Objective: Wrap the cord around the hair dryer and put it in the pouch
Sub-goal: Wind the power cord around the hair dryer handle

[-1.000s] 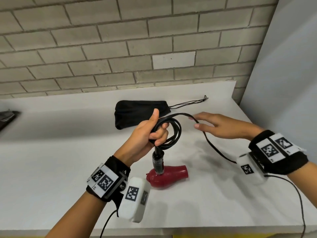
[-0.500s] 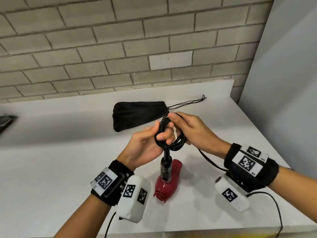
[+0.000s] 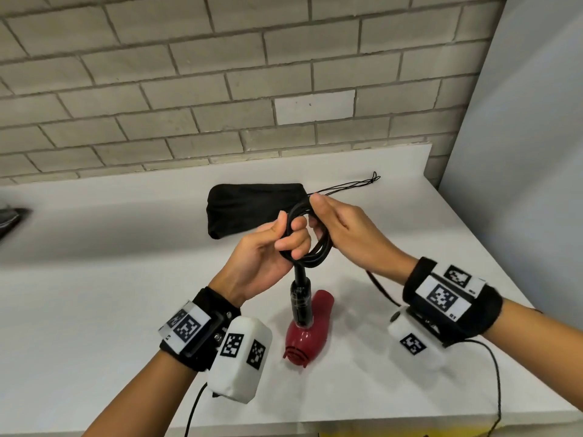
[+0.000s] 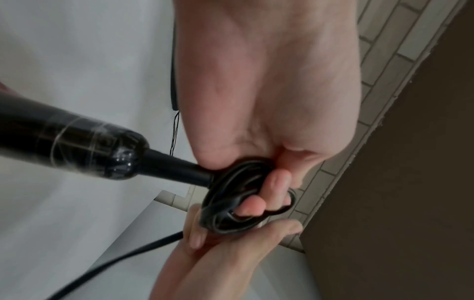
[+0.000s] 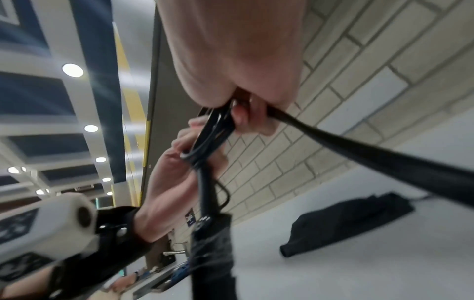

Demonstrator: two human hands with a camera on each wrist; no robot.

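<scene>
A red hair dryer [image 3: 307, 339] stands nose-down on the white counter [image 3: 94, 310], its black handle [image 3: 301, 302] pointing up. The black cord [image 3: 315, 247] is coiled into several loops just above the handle. My left hand [image 3: 271, 247] grips the coil, fingers through the loops [image 4: 256, 201]. My right hand [image 3: 344, 234] pinches the cord at the coil's top [image 5: 218, 121]. A loose stretch of cord [image 3: 378, 285] trails down to the right. The black drawstring pouch [image 3: 249, 209] lies flat behind the hands.
A brick wall [image 3: 220, 89] backs the counter and a grey panel [image 3: 520, 152] closes it on the right. The pouch's drawstrings [image 3: 353, 186] lie toward the back right. A dark object [image 3: 9, 219] sits at the far left edge.
My right hand came in from the right and took hold of the cord at the coil. The dryer swung from lying sideways to pointing toward me, and the hands rose slightly.
</scene>
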